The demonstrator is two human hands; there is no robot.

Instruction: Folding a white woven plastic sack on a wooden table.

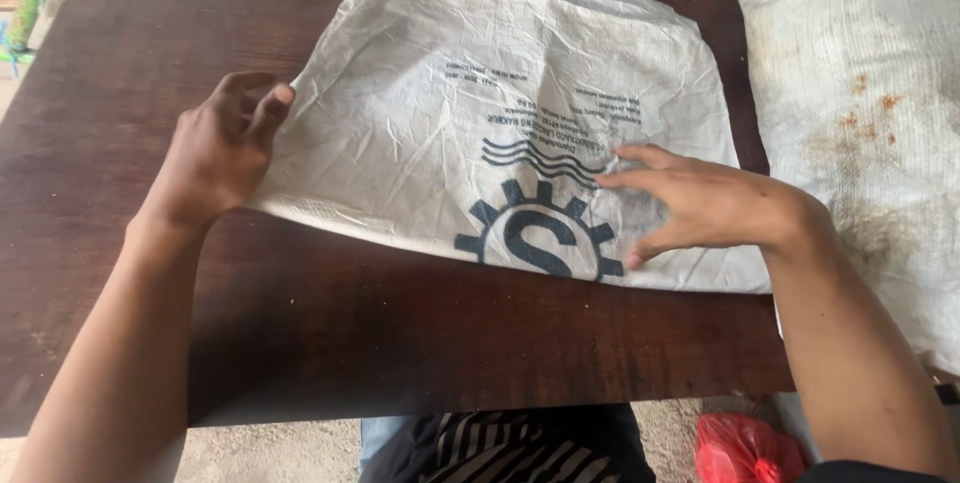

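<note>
A dark brown wooden tabletop fills most of the frame. At the right edge lies a second white sack, stained with rusty spots. A red plastic bag sits on the sandy floor, lower right.

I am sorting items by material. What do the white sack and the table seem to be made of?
Sack: probably thin woven plastic or cloth, matte, sharply creased, with dark blue print. Table: looks like dark brown wood or veneer, slightly glossy, with faint grain streaks.
</note>
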